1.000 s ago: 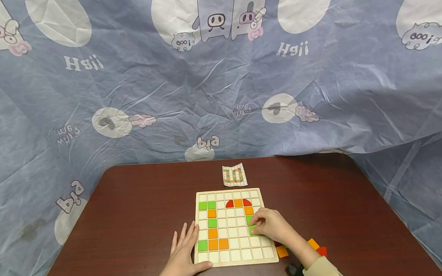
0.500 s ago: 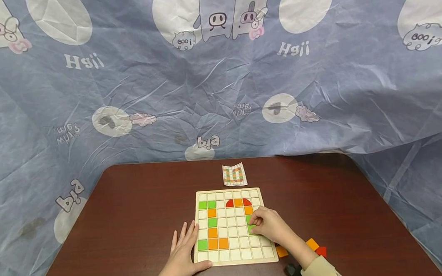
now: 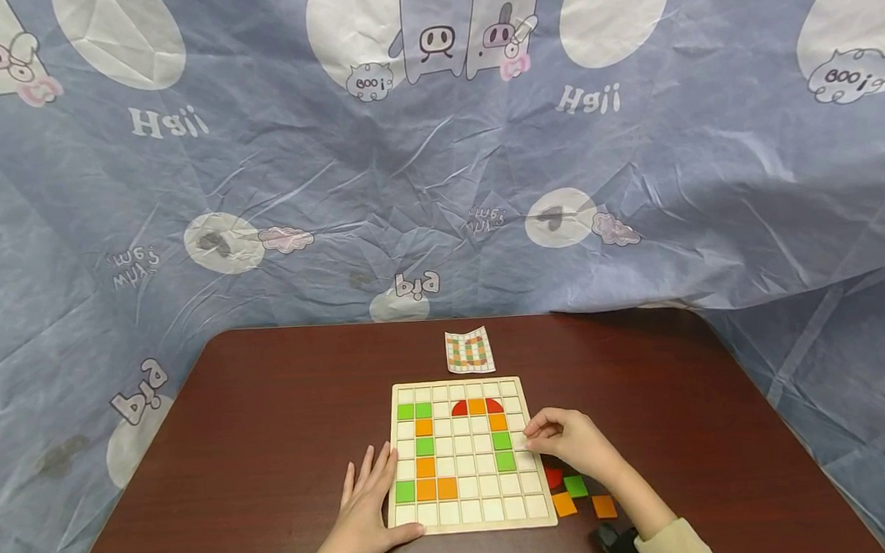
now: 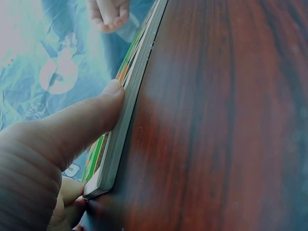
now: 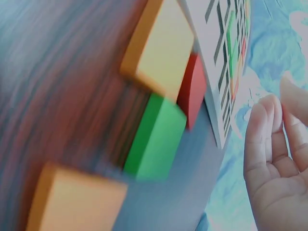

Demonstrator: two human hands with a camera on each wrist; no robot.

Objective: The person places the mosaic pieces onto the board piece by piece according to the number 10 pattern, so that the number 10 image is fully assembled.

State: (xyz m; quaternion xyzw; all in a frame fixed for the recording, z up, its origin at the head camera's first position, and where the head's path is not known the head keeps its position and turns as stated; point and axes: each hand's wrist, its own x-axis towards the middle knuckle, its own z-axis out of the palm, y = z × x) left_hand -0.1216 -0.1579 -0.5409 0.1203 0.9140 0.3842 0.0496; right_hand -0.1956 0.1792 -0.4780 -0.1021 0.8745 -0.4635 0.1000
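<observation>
A pale wooden grid board (image 3: 476, 510) lies on the table in the head view. Orange, green and red pieces fill some of its cells, among them a lower green square (image 3: 506, 461) in the right-hand part. My left hand (image 3: 365, 514) rests at the board's near left corner, thumb on the front edge and fingers spread along the left side. The left wrist view shows that thumb (image 4: 91, 122) against the board's rim. Over the board's right edge hovers my right hand (image 3: 571, 443), fingers loosely bent. In the right wrist view nothing shows between its thumb and fingers.
Loose pieces lie right of the board: a red one (image 3: 554, 477), a green square (image 3: 575, 487) and orange squares (image 3: 604, 507). A small patterned card (image 3: 470, 351) lies beyond the board. A patterned cloth (image 3: 421, 161) hangs behind the table (image 3: 306, 400).
My right hand has left the lower green square in its cell and moved right, uncovering both green squares and the loose pieces by the board. The left hand has stayed put.
</observation>
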